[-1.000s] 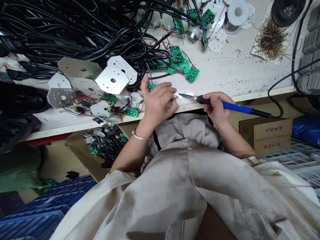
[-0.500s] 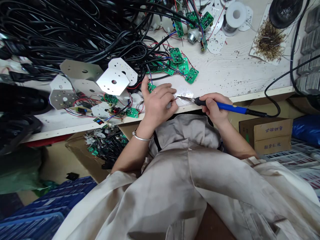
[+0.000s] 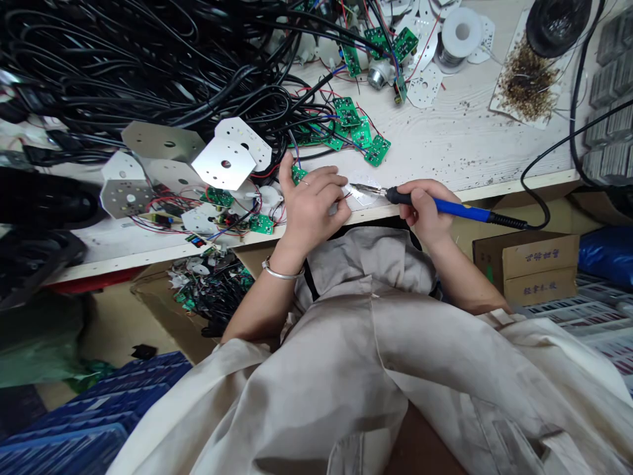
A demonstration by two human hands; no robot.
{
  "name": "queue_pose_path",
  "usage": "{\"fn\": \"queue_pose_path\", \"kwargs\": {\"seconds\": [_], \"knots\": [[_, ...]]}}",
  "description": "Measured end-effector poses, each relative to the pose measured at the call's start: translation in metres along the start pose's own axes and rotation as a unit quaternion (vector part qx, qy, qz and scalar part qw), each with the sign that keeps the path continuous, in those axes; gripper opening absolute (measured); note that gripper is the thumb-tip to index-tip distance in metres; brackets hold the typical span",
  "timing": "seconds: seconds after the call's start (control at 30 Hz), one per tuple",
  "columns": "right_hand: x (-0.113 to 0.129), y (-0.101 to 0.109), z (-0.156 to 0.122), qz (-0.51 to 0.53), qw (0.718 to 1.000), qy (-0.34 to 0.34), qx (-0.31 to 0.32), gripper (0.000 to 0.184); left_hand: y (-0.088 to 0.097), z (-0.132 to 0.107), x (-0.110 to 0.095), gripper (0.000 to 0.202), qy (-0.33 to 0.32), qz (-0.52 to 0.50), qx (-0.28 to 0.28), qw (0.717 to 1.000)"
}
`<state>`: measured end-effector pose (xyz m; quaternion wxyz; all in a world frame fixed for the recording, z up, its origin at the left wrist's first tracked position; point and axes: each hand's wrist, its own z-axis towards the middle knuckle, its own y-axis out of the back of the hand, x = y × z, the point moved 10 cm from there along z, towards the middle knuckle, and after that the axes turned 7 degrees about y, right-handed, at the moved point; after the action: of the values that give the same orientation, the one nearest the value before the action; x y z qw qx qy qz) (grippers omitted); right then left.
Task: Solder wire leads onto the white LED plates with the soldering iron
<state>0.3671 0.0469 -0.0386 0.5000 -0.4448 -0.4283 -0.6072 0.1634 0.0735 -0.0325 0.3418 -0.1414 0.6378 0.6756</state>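
A blue-handled soldering iron [image 3: 448, 208] is pinched in the right grip [image 3: 424, 211], its tip at a small metal plate [image 3: 364, 192]; the left grip [image 3: 311, 204] curls, fingers pressed together, beside a green circuit board [image 3: 299, 175].

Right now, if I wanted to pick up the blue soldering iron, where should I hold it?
Hold the blue handle, coming from the right, just behind the right hand that is gripping it. The handle is long and narrow and points left, so your fingers can wrap around it. Keep away from the metal tip, because it may be hot.
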Motion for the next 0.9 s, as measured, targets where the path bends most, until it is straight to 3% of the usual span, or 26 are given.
{"fn": "queue_pose_path", "kwargs": {"seconds": [0.17,0.43,0.63,0.77,0.9], "knots": [[-0.001,0.008,-0.001,0.019,0.998,-0.003,-0.051,0.041,0.001,0.0,-0.002,0.009,-0.001,0.0,-0.001,1.0],[-0.008,0.005,-0.002,0.069,0.997,0.007,-0.035,0.032,0.001,-0.002,-0.001,0.011,-0.007,0.003,-0.015,1.0],[-0.003,0.008,-0.009,0.113,0.989,0.046,-0.083,0.023,0.012,-0.008,-0.015,0.011,-0.077,0.042,-0.048,0.995],[0.012,0.045,-0.008,0.054,0.971,0.121,-0.198,0.02,0.013,-0.009,-0.019,0.011,-0.11,0.079,-0.04,0.99],[0.023,0.088,-0.008,-0.066,0.925,0.22,-0.303,0.024,0.017,-0.014,-0.024,0.005,-0.127,0.152,-0.027,0.98]]}}
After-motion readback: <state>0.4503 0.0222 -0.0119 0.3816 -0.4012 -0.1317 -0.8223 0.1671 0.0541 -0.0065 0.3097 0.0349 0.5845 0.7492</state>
